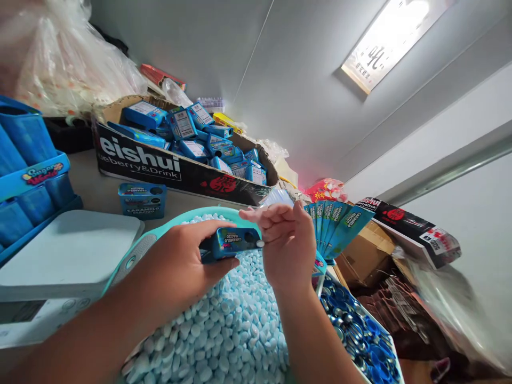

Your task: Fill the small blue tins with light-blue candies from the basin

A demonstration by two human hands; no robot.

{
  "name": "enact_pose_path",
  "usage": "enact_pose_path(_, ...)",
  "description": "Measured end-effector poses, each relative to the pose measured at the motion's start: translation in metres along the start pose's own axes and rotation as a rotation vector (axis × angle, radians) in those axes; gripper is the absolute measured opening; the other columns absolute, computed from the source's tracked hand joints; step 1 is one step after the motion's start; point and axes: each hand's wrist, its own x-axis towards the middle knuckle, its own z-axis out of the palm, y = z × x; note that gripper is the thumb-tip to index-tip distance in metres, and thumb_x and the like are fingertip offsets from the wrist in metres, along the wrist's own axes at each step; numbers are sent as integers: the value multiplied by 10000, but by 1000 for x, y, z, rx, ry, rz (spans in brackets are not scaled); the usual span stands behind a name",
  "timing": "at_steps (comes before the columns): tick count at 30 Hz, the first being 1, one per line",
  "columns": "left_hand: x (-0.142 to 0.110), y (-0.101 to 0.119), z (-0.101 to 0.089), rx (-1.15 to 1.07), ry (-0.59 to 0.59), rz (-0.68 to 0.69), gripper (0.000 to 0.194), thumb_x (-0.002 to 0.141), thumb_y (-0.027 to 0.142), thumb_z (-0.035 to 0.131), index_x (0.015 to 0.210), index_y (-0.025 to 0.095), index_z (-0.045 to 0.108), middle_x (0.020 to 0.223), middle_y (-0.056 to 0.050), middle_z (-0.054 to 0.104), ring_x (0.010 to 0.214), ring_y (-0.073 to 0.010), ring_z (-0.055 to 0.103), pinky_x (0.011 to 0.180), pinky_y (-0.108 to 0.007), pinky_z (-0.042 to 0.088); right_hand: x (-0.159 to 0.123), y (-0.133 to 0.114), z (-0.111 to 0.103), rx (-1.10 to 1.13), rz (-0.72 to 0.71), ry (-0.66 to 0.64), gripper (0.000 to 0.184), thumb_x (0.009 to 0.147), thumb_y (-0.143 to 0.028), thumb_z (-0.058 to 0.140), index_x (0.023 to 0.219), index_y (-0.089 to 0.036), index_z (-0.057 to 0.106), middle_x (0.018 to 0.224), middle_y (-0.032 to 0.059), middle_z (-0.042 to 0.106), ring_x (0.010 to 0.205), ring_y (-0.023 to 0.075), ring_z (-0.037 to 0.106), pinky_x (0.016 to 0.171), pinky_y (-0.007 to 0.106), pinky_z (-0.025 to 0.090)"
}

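Note:
My left hand [192, 248] grips a small blue candy box [234, 240] printed "Caramelo Macizo", with a dark round hole in its face. Just right of the box is my right hand [286, 234], palm showing and fingers loosely bent apart. One pale candy [260, 244] sits at the box's right end, beside the right palm; whether it touches the palm I cannot tell. Beneath both hands lies a heap of light blue candies [240, 314] in a turquoise basin [154, 234].
Behind stands a black carton [168, 169] of blue boxes, with a single blue box [142, 201] before it. At left are a white scale [68, 248] and stacked blue packs [30, 160]. Flat blue cartons [344, 229] and a tray of blue and metallic pieces [360, 330] are at right.

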Motion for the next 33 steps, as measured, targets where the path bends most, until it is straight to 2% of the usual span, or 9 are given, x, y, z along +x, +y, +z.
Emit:
enact_pose_path(2, -1, 1, -1, 35, -7, 31, 411, 775, 391, 782, 1183, 344, 763, 1094, 5, 805, 977, -291, 755, 847, -394, 608, 0, 3, -2, -95, -22, -97, 494, 1023, -593, 452, 945, -244, 793, 1041, 56, 810, 1119, 246, 739, 1133, 484, 481)
enact_pose_path(5, -2, 2, -2, 101, -7, 151, 359, 791, 348, 781, 1149, 326, 766, 1144, 10, 794, 1054, -271, 739, 936, -377, 588, -2, 5, -5, -333, -61, -241, 548, 1006, -700, 431, 1251, -307, 724, 1453, 38, 660, 1452, 246, 520, 1269, 481, 308)
enact_pose_path(10, -6, 8, -1, -27, 78, 193, 354, 766, 342, 835, 1115, 331, 777, 1120, 33, 793, 998, -227, 745, 891, -322, 602, -5, -1, -5, -439, -264, -326, 626, 980, -777, 369, 1355, -363, 651, 1595, -12, 528, 1561, 243, 361, 1300, 474, 235)
enact_pose_path(14, -11, 12, -5, -146, 239, 67, 463, 765, 414, 859, 1207, 328, 751, 1166, 9, 788, 1018, -248, 752, 906, -357, 614, 0, -1, -7, -219, -271, -226, 608, 1007, -759, 298, 1381, -392, 605, 1575, -5, 556, 1493, 236, 473, 1216, 507, 371)
enact_pose_path(17, -14, 8, -28, -101, 398, 42, 519, 754, 441, 870, 1227, 279, 730, 1177, -32, 780, 1042, -270, 744, 944, -391, 603, 5, 8, -12, -307, -121, -196, 583, 983, -747, 416, 1254, -308, 687, 1397, 62, 698, 1347, 261, 613, 1095, 478, 483)
enact_pose_path(21, -26, -8, -85, -61, 479, -9, 549, 723, 413, 881, 1191, 192, 701, 1139, -77, 769, 1048, -280, 734, 949, -391, 597, -3, 24, -14, -741, 23, -536, 331, 928, -518, 685, 1147, -281, 758, 1197, 70, 760, 1116, 262, 695, 993, 445, 532)
enact_pose_path(25, -47, -33, -130, -117, 552, -164, 655, 703, 283, 825, 1324, 225, 623, 1054, -33, 756, 986, -236, 721, 897, -345, 587, -19, 31, -11, -953, -29, -844, 259, 894, -346, 732, 1145, -313, 787, 1321, 80, 703, 1268, 319, 608, 1112, 514, 455)
enact_pose_path(29, -61, -65, -134, -365, 651, -305, 700, 692, 202, 663, 1387, 246, 591, 984, -8, 754, 863, -198, 705, 775, -297, 576, -21, 28, -5, -1018, -37, -858, 224, 900, -329, 724, 1111, -306, 797, 1165, 70, 736, 1097, 294, 662, 987, 445, 506)
enact_pose_path(33, -74, -77, -124, -259, 499, -410, 633, 730, 240, 669, 1360, 192, 621, 1080, -72, 773, 990, -258, 725, 828, -334, 586, -17, 23, 0, -1069, 9, -864, 146, 868, -228, 700, 960, -275, 803, 998, 40, 744, 807, 214, 664, 739, 334, 486)
